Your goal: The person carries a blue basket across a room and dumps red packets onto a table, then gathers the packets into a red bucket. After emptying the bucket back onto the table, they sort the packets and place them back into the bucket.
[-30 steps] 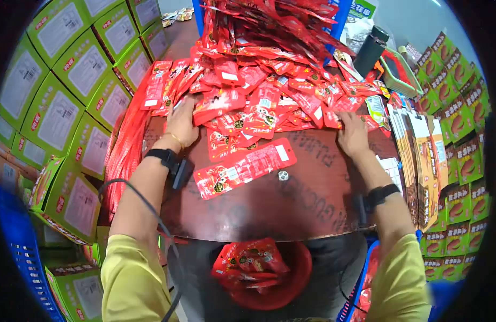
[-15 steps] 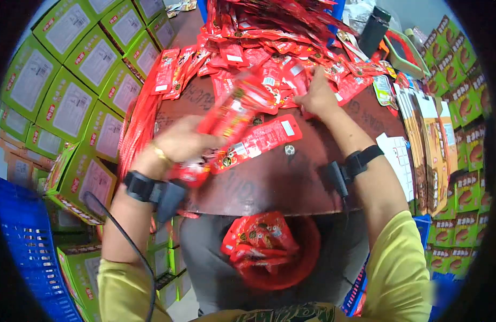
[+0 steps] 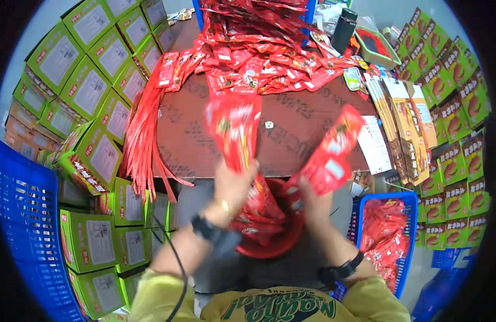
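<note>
My left hand (image 3: 234,185) is closed round the lower end of several red packets (image 3: 237,126), which stand up blurred over the table's front edge. Closed on other red packets (image 3: 336,147), my right hand (image 3: 315,201) is just right of the red bowl. That red bowl (image 3: 269,252) rests on my lap between my forearms, with more red packets (image 3: 261,214) in it. A large pile of red packets (image 3: 253,70) covers the back of the dark red table (image 3: 291,161).
Green boxes (image 3: 89,241) are stacked at the left, beside hanging red straps (image 3: 143,139). Flat cartons (image 3: 403,129), a dark bottle (image 3: 344,31) and a green tray (image 3: 377,51) stand at the right. A blue basket (image 3: 414,214) of red packets is lower right.
Both hands have moved back toward my body, from over the table to near the bowl. My right hand has come away from the pile with packets in it. The view has shifted.
</note>
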